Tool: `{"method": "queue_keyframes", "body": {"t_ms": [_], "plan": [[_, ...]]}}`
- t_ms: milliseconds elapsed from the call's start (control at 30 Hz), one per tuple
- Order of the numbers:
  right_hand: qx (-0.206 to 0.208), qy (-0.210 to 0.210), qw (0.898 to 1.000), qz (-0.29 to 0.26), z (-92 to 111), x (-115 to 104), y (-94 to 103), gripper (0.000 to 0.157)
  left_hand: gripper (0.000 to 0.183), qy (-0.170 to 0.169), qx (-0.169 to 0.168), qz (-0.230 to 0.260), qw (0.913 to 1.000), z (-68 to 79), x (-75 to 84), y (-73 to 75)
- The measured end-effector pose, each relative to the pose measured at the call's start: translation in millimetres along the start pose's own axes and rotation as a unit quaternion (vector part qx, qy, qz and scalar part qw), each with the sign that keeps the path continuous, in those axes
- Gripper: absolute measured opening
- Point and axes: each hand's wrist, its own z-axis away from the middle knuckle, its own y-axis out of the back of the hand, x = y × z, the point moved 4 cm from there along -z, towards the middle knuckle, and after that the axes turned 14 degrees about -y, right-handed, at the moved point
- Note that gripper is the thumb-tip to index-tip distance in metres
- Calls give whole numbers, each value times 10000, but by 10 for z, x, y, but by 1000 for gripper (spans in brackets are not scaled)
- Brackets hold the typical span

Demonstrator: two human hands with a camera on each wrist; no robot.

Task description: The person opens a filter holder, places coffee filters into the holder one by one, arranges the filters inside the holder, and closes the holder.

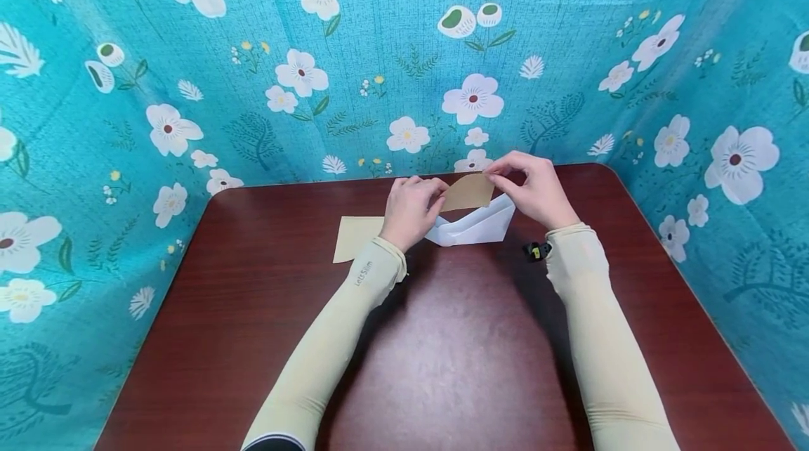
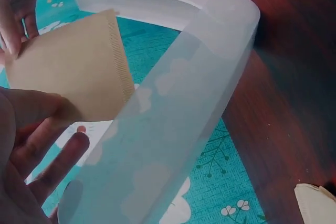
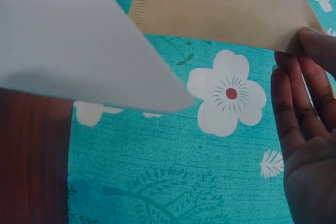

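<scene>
A brown paper coffee filter (image 1: pixel 470 190) with a crimped edge is raised between both hands. My left hand (image 1: pixel 409 211) pinches its left side; in the left wrist view, the thumb lies over the paper (image 2: pixel 73 72). At the opposite corner, my right hand (image 1: pixel 534 187) grips it between thumb and fingertips (image 3: pixel 310 43). Just below and in front of the filter stands a white holder (image 1: pixel 474 227) with slanted sides, partly translucent in the left wrist view. Neither hand visibly grips this holder.
More brown filters (image 1: pixel 355 234) lie on the dark red wooden table (image 1: pixel 442 338), left of the holder and partly behind my left hand. A blue flowered cloth (image 1: pixel 392 72) hangs beyond the table's back edge and along both sides. A small black device (image 1: pixel 537 251) sits at my right wrist.
</scene>
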Motion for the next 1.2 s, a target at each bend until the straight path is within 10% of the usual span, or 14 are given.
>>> {"method": "queue_keyframes", "body": {"t_ms": [1200], "plan": [[-407,41,9969,670,72,326,-104,14,11,-71,-443,-1284,9907,-126,305,-391]]}}
